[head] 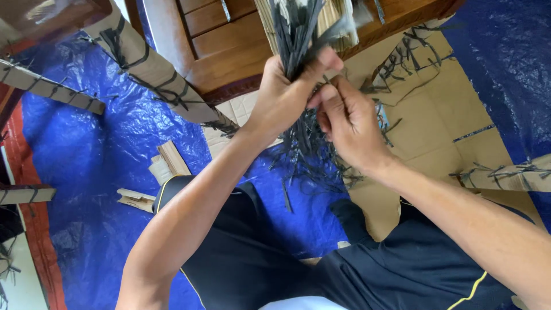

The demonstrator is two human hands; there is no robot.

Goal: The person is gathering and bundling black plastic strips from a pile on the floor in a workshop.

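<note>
Black strip bundle (298,34): thin black plastic strips, held up in the middle of the view, over the gap between the wooden furniture and the floor; lower ends hang in a loose fringe below the fist.
Left hand (281,95): fist closed round the bundle near its middle, thumb pressed across the front.
Right hand (350,123): just right of the left, touching it; fingertips pinched on a few strands at the lower part of the bundle. How many strands, cannot tell.
Wooden furniture (229,46): brown panelled piece at far centre, legs wrapped in cardboard and tied with black strips.
Wrapped leg (149,66): cardboard-covered, slanting at far left, black ties knotted round it.
Blue tarp (86,155): covers the floor left and right.
Flat cardboard (436,115): laid on the floor at right, loose black strips scattered over it.
Wood offcuts (169,158): small pieces on the tarp at near left.
Risk, slipping: grip is mid-bundle only, so pulling strands out could drag neighbours along and loosen the whole lot.
Risk, tangling: hanging fringe looks knotted; a hard tug may snag or snap a thin strip.
Risk, scatter: dropped strips would mix with those already on the cardboard.
</note>
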